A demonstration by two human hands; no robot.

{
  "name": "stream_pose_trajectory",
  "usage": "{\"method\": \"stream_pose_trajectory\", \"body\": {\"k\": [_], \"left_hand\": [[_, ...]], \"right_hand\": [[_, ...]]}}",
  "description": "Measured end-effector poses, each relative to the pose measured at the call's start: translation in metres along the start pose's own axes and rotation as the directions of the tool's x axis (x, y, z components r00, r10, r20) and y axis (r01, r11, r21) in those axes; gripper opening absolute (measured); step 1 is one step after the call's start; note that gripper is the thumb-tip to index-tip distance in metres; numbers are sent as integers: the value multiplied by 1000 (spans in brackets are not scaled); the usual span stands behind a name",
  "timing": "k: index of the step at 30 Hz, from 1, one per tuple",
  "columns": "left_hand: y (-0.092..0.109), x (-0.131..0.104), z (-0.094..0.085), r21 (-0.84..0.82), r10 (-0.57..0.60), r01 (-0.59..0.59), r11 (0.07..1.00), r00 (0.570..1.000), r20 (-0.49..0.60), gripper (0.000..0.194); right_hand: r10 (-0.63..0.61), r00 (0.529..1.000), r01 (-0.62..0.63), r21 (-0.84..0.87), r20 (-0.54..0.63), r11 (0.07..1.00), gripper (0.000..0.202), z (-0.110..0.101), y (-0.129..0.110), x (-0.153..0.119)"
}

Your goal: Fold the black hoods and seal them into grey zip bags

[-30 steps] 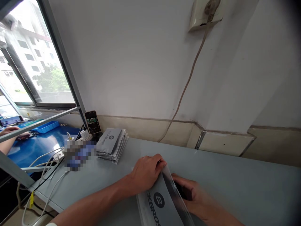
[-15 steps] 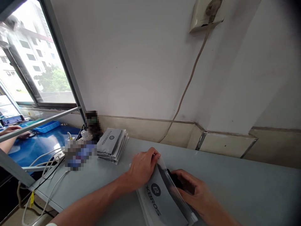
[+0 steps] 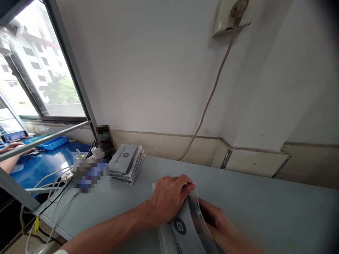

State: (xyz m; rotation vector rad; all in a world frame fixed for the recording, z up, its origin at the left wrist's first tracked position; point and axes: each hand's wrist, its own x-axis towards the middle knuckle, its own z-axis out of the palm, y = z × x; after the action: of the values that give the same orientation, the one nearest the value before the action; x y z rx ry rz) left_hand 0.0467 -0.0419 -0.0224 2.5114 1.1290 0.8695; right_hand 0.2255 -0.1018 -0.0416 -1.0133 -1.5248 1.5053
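Observation:
My left hand [image 3: 169,197] is closed, pinching the upper corner of a clear-edged plastic bag [image 3: 182,243] with a grey front, a round logo and dark lettering. More clear plastic lies under this bag, its edge showing to the left of my wrist. My right hand [image 3: 222,225] is at the open right side of the bag, with its fingers curled in at the mouth. The bag's edge covers the fingertips. Whatever they hold is hidden, with only a dark patch between thumb and fingers.
A stack of similar grey bags [image 3: 125,160] lies near the wall. Left of it are a blurred-out object [image 3: 91,174], white cables [image 3: 57,211] and the metal frame [image 3: 42,137]. Beyond the frame, another person's hand [image 3: 16,148] is over a blue table [image 3: 26,173].
My left hand and the bag have shifted right and slightly down. The black item seen in my right hand has gone mostly out of sight behind the bag's edge as the fingers moved in.

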Motion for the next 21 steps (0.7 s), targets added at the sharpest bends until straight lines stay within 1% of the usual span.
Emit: {"method": "stream_pose_trajectory", "body": {"k": [3, 5, 6, 7, 8, 9, 10, 11, 12, 13, 14, 15, 16, 17, 19, 20, 21], "left_hand": [[-1, 1, -4, -39, 85, -85, 996, 996, -5, 26], [-2, 0, -7, -51, 99, -98, 994, 995, 1, 32], [-3, -1, -8, -61, 69, -69, 996, 998, -6, 37], [-5, -2, -7, -88, 7, -9, 996, 1000, -17, 45], [-8, -3, -6, -138, -81, 77, 987, 996, -24, 54], [-11, -4, -5, -215, -187, 178, 960, 982, -22, 65], [-14, -4, -2, -313, -303, 285, 906, 953, -9, 79], [-18, -3, 0, -426, -412, 385, 819, 911, 31, 92], [-21, -2, 2, -537, -496, 466, 704, 863, 98, 102], [-24, -1, 4, -627, -540, 521, 578, 821, 184, 107], [-26, 1, 5, -691, -538, 555, 464, 796, 278, 106], [-28, 2, 5, -730, -493, 569, 380, 792, 361, 99], [-28, 3, 5, -753, -420, 564, 341, 807, 415, 89], [-29, 4, 5, -771, -336, 539, 340, 835, 436, 79], [-29, 4, 3, -799, -194, 465, 382, 885, 422, 64], [-29, 4, 3, -807, -150, 436, 399, 899, 412, 61], [-29, 3, 3, -810, -128, 424, 405, 903, 409, 59]], "right_hand": [[-56, 993, 54, -23, -104, 998, 34, -4, 11, 4], [-78, 979, 76, -14, -190, 997, 37, -8, 20, 7], [-70, 971, 73, 7, -229, 997, 39, -10, 23, 7], [-45, 963, 59, 45, -265, 997, 42, -13, 25, 8], [-4, 956, 35, 102, -294, 994, 45, -14, 27, 8], [47, 948, 8, 169, -316, 986, 48, -16, 27, 8], [99, 937, -17, 237, -336, 971, 50, -17, 26, 8], [141, 922, -30, 295, -360, 955, 52, -18, 25, 8], [165, 904, -25, 336, -393, 942, 53, -18, 23, 8], [171, 889, -9, 358, -425, 934, 53, -18, 21, 9], [163, 880, 13, 365, -447, 931, 53, -18, 19, 9], [144, 877, 36, 362, -458, 932, 54, -18, 17, 9], [119, 883, 55, 352, -454, 934, 56, -17, 16, 9], [93, 894, 70, 340, -439, 938, 61, -16, 15, 8], [64, 915, 73, 320, -399, 945, 73, -14, 15, 6], [64, 922, 66, 316, -383, 947, 79, -13, 16, 5], [70, 927, 55, 318, -369, 947, 84, -12, 17, 4]]}}
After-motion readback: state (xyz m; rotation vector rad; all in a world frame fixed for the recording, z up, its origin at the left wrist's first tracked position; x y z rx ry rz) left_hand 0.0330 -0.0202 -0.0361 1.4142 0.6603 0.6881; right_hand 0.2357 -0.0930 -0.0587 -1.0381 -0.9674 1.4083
